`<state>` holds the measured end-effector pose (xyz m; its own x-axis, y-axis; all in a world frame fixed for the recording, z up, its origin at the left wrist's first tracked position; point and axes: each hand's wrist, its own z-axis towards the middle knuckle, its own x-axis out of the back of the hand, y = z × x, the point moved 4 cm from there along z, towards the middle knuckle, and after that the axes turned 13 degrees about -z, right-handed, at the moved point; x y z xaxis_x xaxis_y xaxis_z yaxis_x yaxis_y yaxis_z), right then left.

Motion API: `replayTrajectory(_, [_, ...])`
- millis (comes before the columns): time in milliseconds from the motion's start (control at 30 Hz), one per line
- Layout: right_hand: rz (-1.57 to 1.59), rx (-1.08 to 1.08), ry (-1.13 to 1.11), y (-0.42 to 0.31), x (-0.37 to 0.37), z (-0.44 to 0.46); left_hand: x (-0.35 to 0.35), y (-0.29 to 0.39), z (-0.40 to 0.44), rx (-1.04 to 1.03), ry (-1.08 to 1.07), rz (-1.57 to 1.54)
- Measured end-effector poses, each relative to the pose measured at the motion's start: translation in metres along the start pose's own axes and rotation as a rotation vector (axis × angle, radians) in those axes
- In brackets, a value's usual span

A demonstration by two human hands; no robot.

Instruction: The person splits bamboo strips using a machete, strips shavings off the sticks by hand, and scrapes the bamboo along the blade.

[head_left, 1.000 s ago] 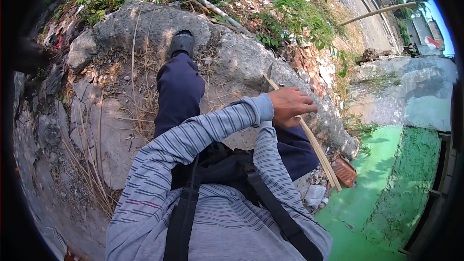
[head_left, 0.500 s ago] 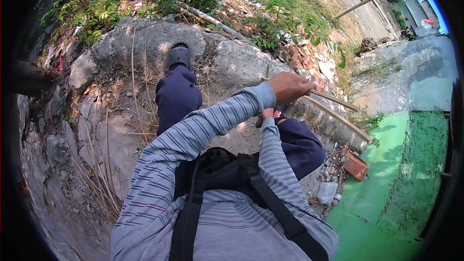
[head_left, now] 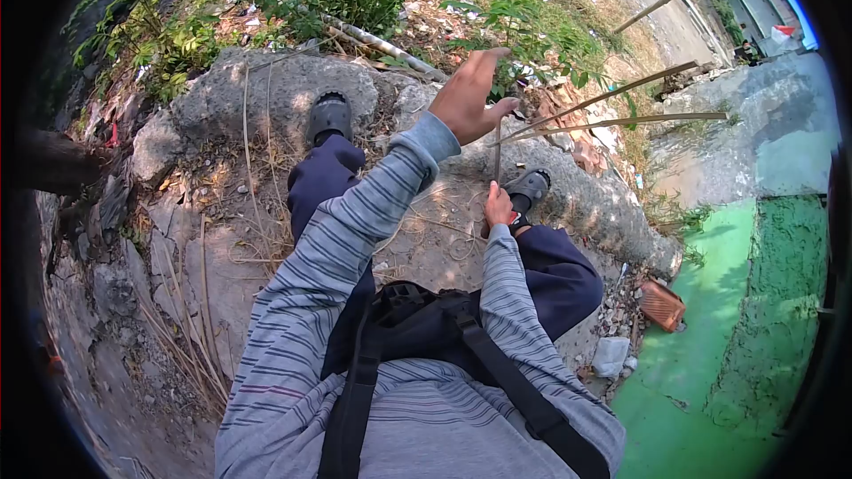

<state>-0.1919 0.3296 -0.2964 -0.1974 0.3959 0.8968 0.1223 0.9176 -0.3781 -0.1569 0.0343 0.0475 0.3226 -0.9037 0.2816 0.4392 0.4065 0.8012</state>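
My right hand [head_left: 499, 206] is closed around the handle of a knife, low between my legs. The knife blade [head_left: 497, 153] points upward, away from me. Two thin bamboo strips [head_left: 612, 99] spread apart like a V to the right, their near ends meeting at the blade. Above the blade, my left hand [head_left: 469, 96] is open with fingers stretched and thumb apart. Its thumb is close to the strips' near ends; whether it touches them I cannot tell.
A rough concrete ledge [head_left: 257, 89] runs in front of my shoes. Long thin strips [head_left: 182, 310] lie at the left. A brown block [head_left: 662, 305] and a clear plastic bag [head_left: 610, 357] lie beside the green surface [head_left: 701, 355]. Leafy plants grow beyond the ledge.
My left hand has let go of the bamboo strips and moved up and left, opening. The strips have swung upward and spread wider apart. My right hand stays low with the knife.
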Motion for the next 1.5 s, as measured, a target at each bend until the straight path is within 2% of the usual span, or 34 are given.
replayTrajectory(67, [0.133, -0.069, -0.052, 0.012, 0.004, 0.023, 0.017, -0.007, -0.007, 0.017, 0.073, -0.002])
replayTrajectory(133, [0.187, -0.026, 0.06, 0.004, 0.034, 0.031, 0.036, -0.013, -0.011, 0.193, 0.129, 0.031])
replayTrajectory(167, [0.216, 0.009, 0.114, 0.004, 0.043, 0.037, 0.042, -0.013, -0.011, 0.198, 0.128, 0.023])
replayTrajectory(200, [0.205, 0.005, 0.111, -0.005, 0.06, 0.029, 0.049, -0.014, -0.012, 0.206, 0.177, 0.015])
replayTrajectory(267, [0.469, -0.1, 0.011, -0.037, 0.099, 0.006, 0.062, -0.018, -0.012, 0.233, 0.236, 0.023])
replayTrajectory(300, [0.456, -0.096, 0.004, -0.039, 0.091, 0.002, 0.064, -0.017, -0.014, 0.244, 0.247, 0.02])
replayTrajectory(367, [0.623, -0.174, -0.018, -0.031, 0.054, 0.003, 0.069, -0.014, -0.013, 0.284, 0.246, -0.005])
replayTrajectory(433, [0.569, -0.341, -0.282, 0.014, -0.022, 0.017, 0.068, -0.012, -0.015, 0.296, 0.253, 0.005])
replayTrajectory(500, [0.519, -0.286, -0.27, 0.012, -0.023, 0.019, 0.071, -0.007, -0.014, 0.233, 0.243, 0.046])
replayTrajectory(567, [0.506, -0.279, -0.272, 0.015, -0.019, 0.021, 0.072, -0.006, -0.018, 0.286, 0.243, 0.017])
replayTrajectory(700, [0.484, -0.252, -0.229, 0.001, 0.014, 0.021, 0.068, 0.0, -0.022, 0.185, 0.251, 0.017])
replayTrajectory(833, [0.566, -0.188, -0.12, -0.029, 0.073, 0.015, 0.069, -0.004, -0.024, 0.199, 0.257, 0.05])
replayTrajectory(933, [0.796, -0.114, 0.043, -0.044, 0.099, 0.012, 0.073, -0.004, -0.028, 0.207, 0.26, 0.044])
replayTrajectory(1033, [0.788, -0.158, 0.109, -0.04, 0.061, 0.004, 0.078, -0.003, -0.027, 0.171, 0.28, 0.044])
replayTrajectory(1067, [0.727, -0.214, 0.038, -0.027, 0.03, 0.007, 0.079, -0.001, -0.025, 0.162, 0.281, 0.05])
replayTrajectory(1100, [0.695, -0.385, -0.217, -0.001, -0.009, 0.013, 0.079, 0.0, -0.025, 0.157, 0.279, 0.052])
replayTrajectory(1200, [0.66, -0.395, -0.263, 0.018, -0.033, 0.035, 0.081, -0.001, -0.021, 0.158, 0.271, 0.055])
replayTrajectory(1267, [0.781, -0.448, -0.289, 0.03, -0.025, 0.041, 0.078, -0.001, -0.023, 0.194, 0.266, 0.087])
replayTrajectory(1433, [0.74, -0.356, -0.098, -0.007, 0.058, 0.02, 0.071, -0.004, -0.02, 0.197, 0.25, 0.069])
replayTrajectory(1500, [0.842, -0.177, 0.047, -0.017, 0.093, 0.017, 0.067, -0.009, -0.024, 0.21, 0.242, 0.083])
